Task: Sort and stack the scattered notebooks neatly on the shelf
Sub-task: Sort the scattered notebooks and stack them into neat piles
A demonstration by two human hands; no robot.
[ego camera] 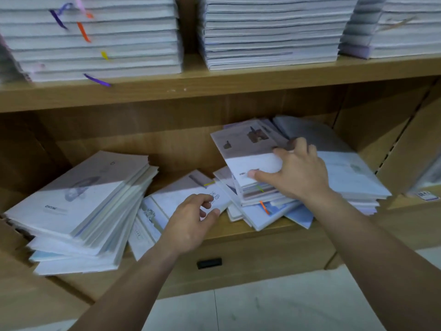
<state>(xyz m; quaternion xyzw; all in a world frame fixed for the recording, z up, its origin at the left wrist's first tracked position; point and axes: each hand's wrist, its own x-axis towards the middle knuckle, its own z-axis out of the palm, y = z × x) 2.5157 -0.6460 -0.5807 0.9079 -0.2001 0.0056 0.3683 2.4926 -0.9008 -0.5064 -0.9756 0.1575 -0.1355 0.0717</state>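
Observation:
White and pale grey notebooks lie scattered on the lower wooden shelf [274, 231]. My left hand [191, 223] pinches the near corner of a white notebook [181, 194] in the middle, thumb and fingers curled round its edge. My right hand [298, 173] grips a small pile of notebooks [248, 149] with a grey and white cover on top, thumb on the cover and fingers over the far side. A slanting stack [78, 206] leans at the left. More notebooks [353, 173] lie under and behind my right hand.
The upper shelf [214, 89] carries tall neat stacks of notebooks [95, 37] with coloured ribbon markers, and more stacks [272, 32] at the right. A black handle [209, 263] sits on the panel below. The pale tiled floor [262, 306] is beneath.

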